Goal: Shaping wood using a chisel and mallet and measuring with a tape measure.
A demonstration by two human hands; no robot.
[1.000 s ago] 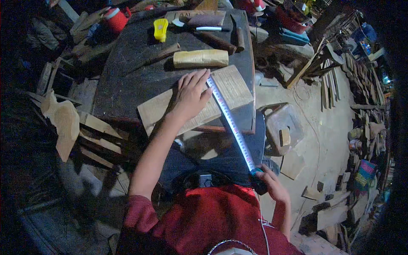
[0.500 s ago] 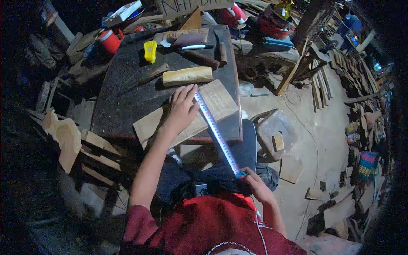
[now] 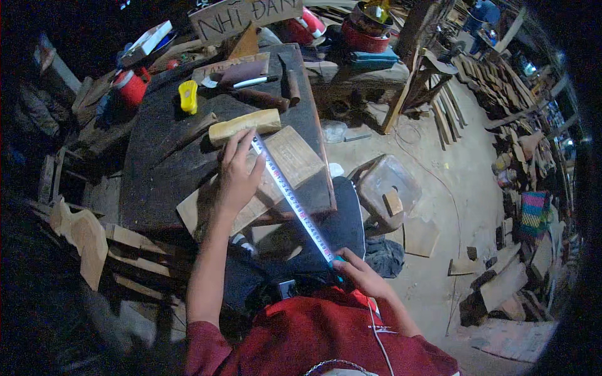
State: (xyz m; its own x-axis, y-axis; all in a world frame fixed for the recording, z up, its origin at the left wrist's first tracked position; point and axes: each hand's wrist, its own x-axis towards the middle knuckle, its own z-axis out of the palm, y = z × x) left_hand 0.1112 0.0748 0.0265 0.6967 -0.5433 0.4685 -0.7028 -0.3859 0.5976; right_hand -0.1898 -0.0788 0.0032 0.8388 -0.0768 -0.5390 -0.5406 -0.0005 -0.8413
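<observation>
A white tape measure blade [image 3: 291,200] runs slantwise from the worktable down to my lap. My right hand [image 3: 356,274] is closed round its teal case, which the fingers partly hide. At the far end of the blade, my left hand [image 3: 240,178] holds the tip between thumb and fingers, above a flat wooden board [image 3: 300,155]. The board lies at an angle over the table's near edge, partly under my left hand and the tape. Just beyond my left fingertips sits a pale, rounded wood block [image 3: 266,119].
On the dark table [image 3: 153,147] lie a yellow object [image 3: 187,97], a white marker [image 3: 256,81] and wooden-handled tools [image 3: 293,88]. To the right stands a stool [image 3: 411,182] bearing a small wood block [image 3: 393,202]. Cut wood [image 3: 84,235] is at left; a red jug [image 3: 130,88] stands behind.
The view has shifted, so the table appears farther left. My left hand and the tape tip have moved toward the pale block, with the blade still stretched between both hands.
</observation>
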